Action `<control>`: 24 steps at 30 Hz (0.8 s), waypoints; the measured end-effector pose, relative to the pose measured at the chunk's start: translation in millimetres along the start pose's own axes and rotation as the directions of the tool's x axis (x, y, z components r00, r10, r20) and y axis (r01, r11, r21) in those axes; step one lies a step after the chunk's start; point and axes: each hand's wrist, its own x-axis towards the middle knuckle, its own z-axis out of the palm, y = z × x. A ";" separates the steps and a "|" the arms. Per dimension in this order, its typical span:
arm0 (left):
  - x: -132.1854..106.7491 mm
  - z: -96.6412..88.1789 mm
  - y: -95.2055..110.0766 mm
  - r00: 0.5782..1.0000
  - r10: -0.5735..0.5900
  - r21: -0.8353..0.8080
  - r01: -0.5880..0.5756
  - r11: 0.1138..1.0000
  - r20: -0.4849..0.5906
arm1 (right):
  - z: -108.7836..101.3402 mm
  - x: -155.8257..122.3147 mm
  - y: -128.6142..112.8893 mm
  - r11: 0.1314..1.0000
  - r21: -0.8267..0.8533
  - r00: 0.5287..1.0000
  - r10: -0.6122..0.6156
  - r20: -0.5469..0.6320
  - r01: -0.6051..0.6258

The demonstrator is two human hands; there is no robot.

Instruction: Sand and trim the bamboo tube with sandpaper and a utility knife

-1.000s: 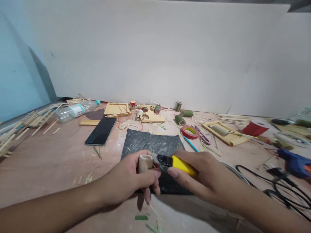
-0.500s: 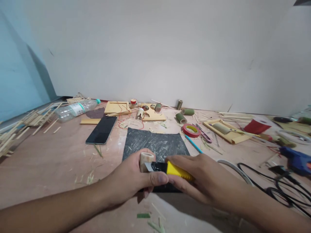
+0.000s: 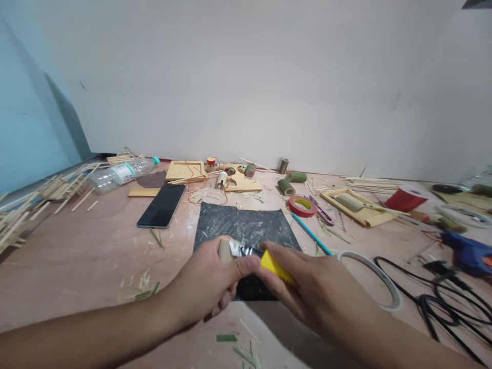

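Observation:
My left hand [image 3: 209, 274] is wrapped round a short pale bamboo tube [image 3: 225, 252], its thumb stretched toward the knife. In my right hand [image 3: 303, 282] is a yellow and black utility knife [image 3: 277, 267], with its blade against the tube's upper right side. Both hands are close together over a dark, scuffed sheet of sandpaper [image 3: 242, 225]. The fingers of my left hand hide the lower part of the tube.
A phone [image 3: 161, 206] and a plastic bottle [image 3: 125, 173] lie at left. Farther back are bamboo pieces [image 3: 286, 186] and wooden boards. Red tape [image 3: 303, 206], a white ring [image 3: 394, 294], black cable and a blue glue gun [image 3: 467, 254] lie at right. Shavings are scattered about.
The tube has tipped in my left hand so its open end no longer faces me. The knife has shifted slightly left and up, its blade now higher on the tube.

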 end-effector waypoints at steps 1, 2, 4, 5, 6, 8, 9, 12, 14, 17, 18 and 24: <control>0.5 2.0 0.4 1.000 -0.004 -0.012 0.004 1.000 -0.024 | 0.8 0.6 -1.2 0.999 0.016 0.999 0.038 -0.003 -0.038; 1.0 3.8 0.8 0.999 -0.006 -0.023 0.005 1.000 -0.044 | 0.8 1.9 -2.0 0.997 0.028 0.997 0.073 0.001 -0.073; 2.1 5.8 1.2 0.999 -0.003 -0.038 0.000 0.999 -0.053 | -2.1 5.5 -2.5 0.991 0.039 0.992 0.127 0.022 -0.128; 2.6 5.9 1.1 0.999 0.004 -0.039 -0.005 0.999 -0.040 | -5.1 7.5 -2.1 0.989 0.048 0.990 0.136 0.035 -0.137; 3.0 5.2 0.8 1.000 0.013 -0.038 -0.013 0.999 -0.021 | -8.9 9.4 -1.2 0.988 0.063 0.990 0.137 0.045 -0.139; 3.9 2.5 -0.5 0.999 0.044 -0.038 -0.044 0.998 0.025 | -17.8 12.1 1.4 0.987 0.104 0.992 0.116 0.051 -0.120; 4.2 0.9 -1.3 0.997 0.067 -0.039 -0.065 0.997 0.045 | -22.1 12.8 2.8 0.987 0.122 0.994 0.098 0.046 -0.103; 4.9 -3.4 -3.4 0.985 0.142 -0.052 -0.137 0.989 0.100 | -30.8 12.6 6.1 0.987 0.150 0.997 0.042 0.059 -0.051; 4.6 -5.0 -4.1 0.978 0.165 -0.059 -0.159 0.986 0.127 | -32.7 12.0 6.1 0.985 0.169 0.993 -0.002 0.121 -0.019; 3.8 -5.4 -3.7 0.977 0.152 -0.061 -0.144 0.988 0.149 | -32.6 12.5 3.1 0.979 0.205 0.971 -0.037 0.237 -0.012; 3.7 -5.1 -3.3 0.979 0.141 -0.060 -0.134 0.989 0.149 | -32.1 13.0 1.9 0.976 0.215 0.965 -0.039 0.259 -0.018; 5.4 -0.5 -1.0 0.989 0.123 -0.055 -0.119 0.991 0.076 | -20.3 10.3 0.0 0.986 0.156 0.979 0.018 0.204 -0.051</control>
